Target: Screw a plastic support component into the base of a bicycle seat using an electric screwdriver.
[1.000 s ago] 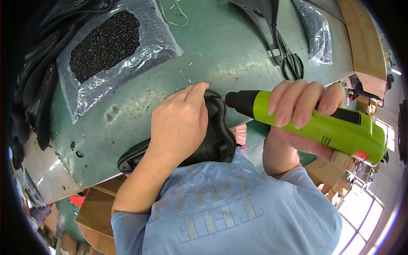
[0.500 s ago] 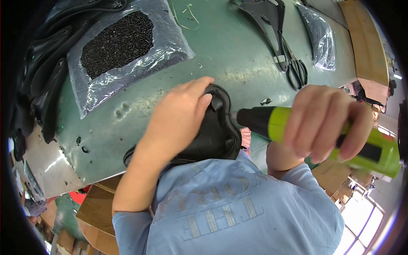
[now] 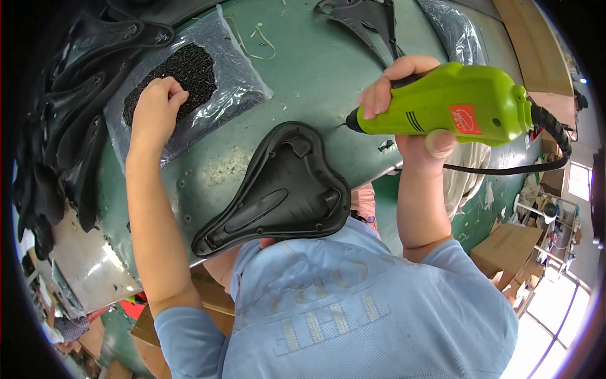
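My left hand (image 3: 156, 108) is over a plastic bag (image 3: 233, 82) of small black screws (image 3: 197, 72), its fingers pinched together at the pile. What they hold, if anything, is hidden. In my right hand (image 3: 413, 117) is a green electric screwdriver (image 3: 442, 104) with a black nose, held about level above the table and pointing left. Its thin bit ends just right of a black bicycle saddle (image 3: 265, 196). The saddle lies underside up at the table's near edge, against my shirt, with neither hand on it.
Several black saddle parts (image 3: 82, 126) are heaped at the left. Far off lie a black forked part (image 3: 363, 25) and a clear plastic bag (image 3: 451, 28). A black cable (image 3: 505, 170) loops from the screwdriver. A cardboard box (image 3: 505, 246) stands at lower right.
My left hand has let go of the saddle and moved left to the screws. My right hand has drawn the screwdriver up and back from the saddle.
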{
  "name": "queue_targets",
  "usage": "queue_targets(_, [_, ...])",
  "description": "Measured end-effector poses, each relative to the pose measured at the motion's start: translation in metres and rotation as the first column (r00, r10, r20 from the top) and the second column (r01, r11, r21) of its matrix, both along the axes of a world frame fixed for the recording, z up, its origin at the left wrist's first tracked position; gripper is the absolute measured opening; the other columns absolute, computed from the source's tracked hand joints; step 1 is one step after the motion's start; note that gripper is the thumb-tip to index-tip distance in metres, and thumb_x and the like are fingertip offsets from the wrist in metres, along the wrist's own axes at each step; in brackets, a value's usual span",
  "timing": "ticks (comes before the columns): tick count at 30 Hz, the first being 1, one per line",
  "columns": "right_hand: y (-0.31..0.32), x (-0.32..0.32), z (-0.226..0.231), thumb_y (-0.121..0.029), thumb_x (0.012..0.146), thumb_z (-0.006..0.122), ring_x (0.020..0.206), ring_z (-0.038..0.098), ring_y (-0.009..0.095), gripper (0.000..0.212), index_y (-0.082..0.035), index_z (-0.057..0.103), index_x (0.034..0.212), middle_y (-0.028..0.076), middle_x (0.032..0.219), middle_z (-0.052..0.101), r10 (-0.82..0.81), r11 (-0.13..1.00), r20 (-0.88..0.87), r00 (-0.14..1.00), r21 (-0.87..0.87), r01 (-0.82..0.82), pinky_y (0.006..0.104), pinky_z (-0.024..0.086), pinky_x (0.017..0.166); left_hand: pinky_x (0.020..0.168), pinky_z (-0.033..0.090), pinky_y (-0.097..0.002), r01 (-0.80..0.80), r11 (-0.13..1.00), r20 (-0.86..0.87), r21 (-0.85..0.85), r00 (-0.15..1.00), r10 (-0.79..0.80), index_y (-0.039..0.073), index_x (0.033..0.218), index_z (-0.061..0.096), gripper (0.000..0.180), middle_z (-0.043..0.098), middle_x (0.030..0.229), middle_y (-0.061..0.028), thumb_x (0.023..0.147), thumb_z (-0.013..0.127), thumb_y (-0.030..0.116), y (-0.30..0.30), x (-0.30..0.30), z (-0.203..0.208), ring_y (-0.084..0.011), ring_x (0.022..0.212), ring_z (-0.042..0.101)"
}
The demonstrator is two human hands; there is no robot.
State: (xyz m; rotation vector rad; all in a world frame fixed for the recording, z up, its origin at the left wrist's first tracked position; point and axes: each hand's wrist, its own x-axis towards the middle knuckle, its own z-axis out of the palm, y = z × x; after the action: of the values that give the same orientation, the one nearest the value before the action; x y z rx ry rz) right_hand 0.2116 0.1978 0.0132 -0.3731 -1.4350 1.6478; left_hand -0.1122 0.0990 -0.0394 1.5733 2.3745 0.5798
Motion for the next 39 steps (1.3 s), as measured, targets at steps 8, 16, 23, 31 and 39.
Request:
queue_targets(8, [0.002, 0.000, -0.005, -0.055, 0.072, 0.071, 0.069, 0.058, 0.024, 0.071, 0.001, 0.048, 0.110, 0.010, 0.076, 0.057, 0.012, 0.978, 0.172, 0.985, 0.203, -0.047, 0.0443, 0.048, 0.076, 0.058, 0.038, -0.0176, -0.421, 0.870, 0.854, 0.258, 0.521, -0.002, 0.001, 0.100, 0.060, 0.017, 0.054, 0.077, 0.0021, 0.094, 0.053, 0.015, -0.031, 0.024, 0.017, -0.0039, 0.064, 0.045])
queue_targets(16, [0.000, 0.028, 0.044, -0.048, 0.075, 0.070, 0.064, 0.050, 0.017, 0.064, 0.000, 0.048, 0.112, 0.002, 0.072, 0.050, 0.077, 0.994, -0.425, 0.902, -0.035, -0.102, 0.0306, 0.038, 0.061, 0.058, 0.040, -0.0202, -0.349, 0.917, 0.954, 0.190, -0.156, -0.257, 0.004, 0.100, 0.055, 0.012, 0.053, 0.077, 0.0000, 0.092, 0.057, 0.013, -0.063, 0.183, 0.035, -0.0063, 0.065, 0.048])
queue_targets(23, [-0.001, 0.031, 0.054, -0.045, 0.077, 0.065, 0.066, 0.049, 0.012, 0.057, -0.005, 0.044, 0.112, -0.001, 0.077, 0.050, 0.402, 0.898, -0.471, 0.785, 0.036, -0.438, 0.0276, 0.038, 0.066, 0.059, 0.041, -0.0198, -0.331, 0.925, 0.961, 0.189, -0.130, -0.243, 0.004, 0.100, 0.055, 0.009, 0.054, 0.079, 0.0005, 0.092, 0.055, 0.008, -0.061, 0.199, 0.035, -0.0056, 0.067, 0.050])
queue_targets(31, [-0.035, 0.034, 0.054, -0.041, 0.079, 0.067, 0.066, 0.057, 0.015, 0.049, -0.008, 0.048, 0.110, 0.003, 0.080, 0.057, 0.416, 0.902, -0.354, 0.838, 0.276, -0.331, 0.0291, 0.046, 0.063, 0.061, 0.041, -0.0198, -0.319, 0.931, 0.980, 0.179, -0.024, -0.197, 0.004, 0.102, 0.054, 0.010, 0.053, 0.081, 0.0011, 0.092, 0.054, 0.008, -0.069, 0.208, 0.032, -0.0052, 0.069, 0.048])
queue_targets(39, [-0.031, 0.055, 0.055, -0.050, 0.080, 0.066, 0.070, 0.061, 0.020, 0.059, -0.010, 0.042, 0.116, 0.007, 0.086, 0.059, 0.508, 0.795, -0.079, 0.858, 0.427, -0.431, 0.0350, 0.049, 0.062, 0.083, 0.046, -0.0323, 0.029, 0.953, 0.690, 0.300, 0.684, -0.238, 0.003, 0.120, 0.049, 0.036, 0.059, 0.104, -0.0119, 0.086, 0.059, 0.010, -0.070, 0.202, 0.026, -0.0227, 0.094, 0.056])
